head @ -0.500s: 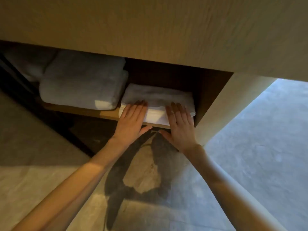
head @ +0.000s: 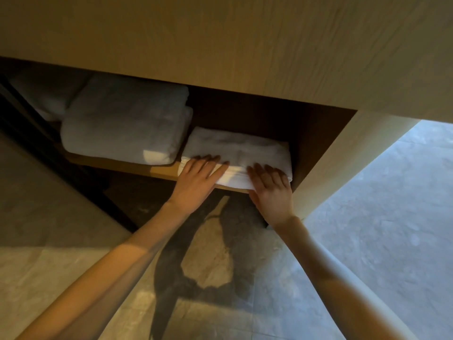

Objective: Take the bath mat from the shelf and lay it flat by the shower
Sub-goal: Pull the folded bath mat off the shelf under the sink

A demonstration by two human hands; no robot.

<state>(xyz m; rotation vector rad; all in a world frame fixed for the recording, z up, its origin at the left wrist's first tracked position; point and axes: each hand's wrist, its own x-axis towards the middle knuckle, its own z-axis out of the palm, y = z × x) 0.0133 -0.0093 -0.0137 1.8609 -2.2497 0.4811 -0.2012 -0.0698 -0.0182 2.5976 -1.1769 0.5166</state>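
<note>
The folded white bath mat (head: 240, 148) lies at the right end of a wooden shelf (head: 137, 165), inside an open cabinet niche. Its front edge sticks out slightly past the shelf's lip. My left hand (head: 196, 182) covers the mat's left front corner, fingers on top and thumb stretched along the front fold. My right hand (head: 269, 190) holds the right front corner, with fingers on top and the thumb tucked under the edge.
Thick folded grey-white towels (head: 122, 123) fill the shelf to the left, touching the mat's side. A wooden cabinet panel (head: 220, 45) overhangs above, and its side wall (head: 326, 168) stands close to my right hand. Stone floor tiles (head: 380, 229) lie below.
Both hands have slid back from the mat's top to its front edge. The left thumb has come up from below the shelf onto the fold; the right thumb has closed under the mat.
</note>
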